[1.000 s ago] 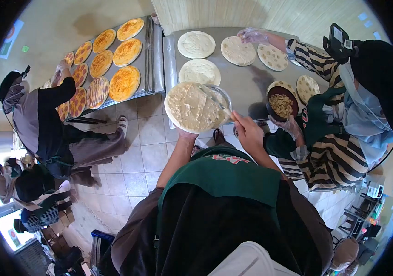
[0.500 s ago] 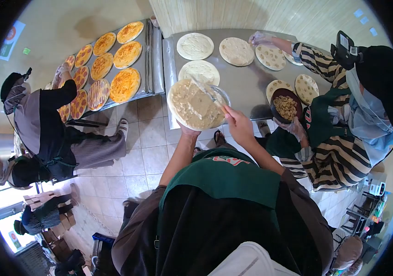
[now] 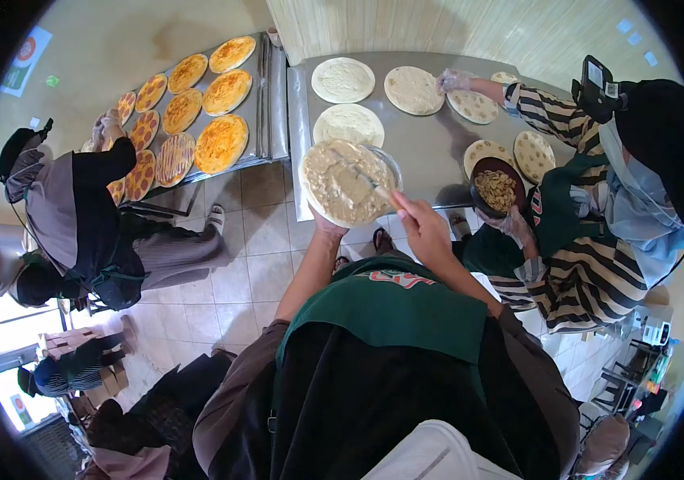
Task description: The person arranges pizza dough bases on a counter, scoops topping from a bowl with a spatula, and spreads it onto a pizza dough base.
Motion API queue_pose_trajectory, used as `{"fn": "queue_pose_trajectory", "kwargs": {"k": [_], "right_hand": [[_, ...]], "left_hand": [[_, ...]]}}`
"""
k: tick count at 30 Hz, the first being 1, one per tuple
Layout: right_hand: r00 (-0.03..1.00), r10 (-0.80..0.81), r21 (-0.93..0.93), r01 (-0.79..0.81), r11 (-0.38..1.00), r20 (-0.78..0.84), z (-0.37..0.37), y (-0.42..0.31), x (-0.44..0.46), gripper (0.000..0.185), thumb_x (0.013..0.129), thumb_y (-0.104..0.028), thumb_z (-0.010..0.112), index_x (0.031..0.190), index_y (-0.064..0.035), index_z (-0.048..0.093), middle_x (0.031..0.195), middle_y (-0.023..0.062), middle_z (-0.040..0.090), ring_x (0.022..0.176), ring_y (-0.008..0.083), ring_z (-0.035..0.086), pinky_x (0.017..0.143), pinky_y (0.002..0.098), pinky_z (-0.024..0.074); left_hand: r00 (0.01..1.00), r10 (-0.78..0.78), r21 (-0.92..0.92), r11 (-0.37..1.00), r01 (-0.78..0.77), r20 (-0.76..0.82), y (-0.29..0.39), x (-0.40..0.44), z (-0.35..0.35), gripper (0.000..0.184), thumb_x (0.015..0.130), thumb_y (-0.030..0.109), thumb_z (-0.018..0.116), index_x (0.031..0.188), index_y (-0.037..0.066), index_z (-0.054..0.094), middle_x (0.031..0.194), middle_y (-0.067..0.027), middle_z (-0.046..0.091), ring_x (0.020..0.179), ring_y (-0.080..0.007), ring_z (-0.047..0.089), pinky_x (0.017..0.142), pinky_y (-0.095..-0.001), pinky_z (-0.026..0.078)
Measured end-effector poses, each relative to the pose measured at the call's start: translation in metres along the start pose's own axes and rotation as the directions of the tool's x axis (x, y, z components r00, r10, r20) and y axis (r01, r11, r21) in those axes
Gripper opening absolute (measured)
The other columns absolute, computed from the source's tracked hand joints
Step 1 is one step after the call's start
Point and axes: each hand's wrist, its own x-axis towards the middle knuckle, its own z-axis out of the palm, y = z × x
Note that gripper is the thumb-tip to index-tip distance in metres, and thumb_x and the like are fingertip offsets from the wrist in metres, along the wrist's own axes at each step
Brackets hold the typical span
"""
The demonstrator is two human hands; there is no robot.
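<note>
My left hand (image 3: pixel 328 226) holds a round pizza base (image 3: pixel 330 188) from below, above the near edge of the metal table; most of its fingers are hidden. A beige, lumpy spread covers the top of the base. In my right hand (image 3: pixel 426 230) is the wooden handle of a spreading tool (image 3: pixel 391 199), its pale blade lying in the spread. Whether it is a spatula or a brush is hard to make out. Behind the base shows the rim of a bowl (image 3: pixel 396 170), resting on the table.
Several pale bases (image 3: pixel 344 80) lie on the metal table (image 3: pixel 446 152). At right, a co-worker's gloved hand (image 3: pixel 454 81) touches a topped base, the other holding a dark bowl (image 3: pixel 480 190) of brown pieces. Topped pizzas (image 3: pixel 222 144) cover the left table, where another person stands.
The base has shifted slightly right, and the tool has moved down across the spread with my right hand. A person in dark clothes has come into view at the lower left.
</note>
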Motion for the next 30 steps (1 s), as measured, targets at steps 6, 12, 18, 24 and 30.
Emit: {"fn": "queue_pose_trajectory", "kwargs": {"k": [6,12,18,24,30], "right_hand": [[0.995,0.056,-0.027,-0.054,0.998,0.085,0.012,-0.001,-0.026,0.040,0.094,-0.020,0.056,0.133,-0.0202,0.056,0.082,0.0136,0.057,0.076,0.0324,0.061,0.068,0.0418,0.0475],[0.968,0.209,0.268,-0.239,0.933,0.137,0.006,0.020,0.009,0.038,0.095,-0.020,0.055,0.132,-0.0171,0.057,0.085,0.0150,0.059,0.078,0.0338,0.061,0.070,0.0421,0.0484],[0.996,-0.015,-0.060,0.010,0.998,-0.087,0.007,0.006,0.017,0.037,0.094,-0.018,0.054,0.130,-0.0155,0.059,0.087,0.0142,0.059,0.077,0.0341,0.061,0.069,0.0431,0.0490],[0.995,-0.101,-0.128,0.102,0.987,0.010,-0.012,0.006,0.005,0.039,0.091,-0.018,0.058,0.130,-0.0201,0.059,0.088,0.0116,0.058,0.076,0.0304,0.061,0.067,0.0421,0.0498],[0.974,-0.207,-0.220,0.222,0.950,0.091,-0.056,0.020,-0.007,0.039,0.088,-0.018,0.062,0.126,-0.0251,0.062,0.081,0.0076,0.056,0.071,0.0252,0.059,0.062,0.0387,0.0484]], "left_hand": [[0.987,0.034,0.018,0.999,-0.031,-0.158,-0.007,0.025,0.002,0.068,0.094,0.060,0.028,0.143,0.016,0.040,0.141,-0.0123,0.048,0.127,-0.0343,0.048,0.105,-0.0545,0.041],[0.991,-0.052,-0.039,0.998,0.048,-0.121,-0.008,0.025,0.015,0.067,0.094,0.059,0.028,0.143,0.015,0.040,0.141,-0.0124,0.048,0.127,-0.0349,0.049,0.104,-0.0541,0.041],[0.988,-0.152,-0.016,0.988,0.152,-0.018,-0.014,0.026,0.026,0.066,0.095,0.057,0.031,0.144,0.013,0.039,0.141,-0.0144,0.048,0.126,-0.0354,0.049,0.105,-0.0521,0.042],[0.978,-0.210,0.007,0.978,0.210,0.020,-0.008,0.029,0.032,0.071,0.093,0.062,0.030,0.143,0.012,0.040,0.140,-0.0152,0.049,0.124,-0.0364,0.051,0.103,-0.0526,0.043],[0.979,-0.201,-0.027,0.979,0.200,-0.039,-0.001,0.036,0.015,0.070,0.093,0.060,0.031,0.143,0.012,0.041,0.141,-0.0166,0.048,0.125,-0.0382,0.049,0.104,-0.0573,0.040]]}}
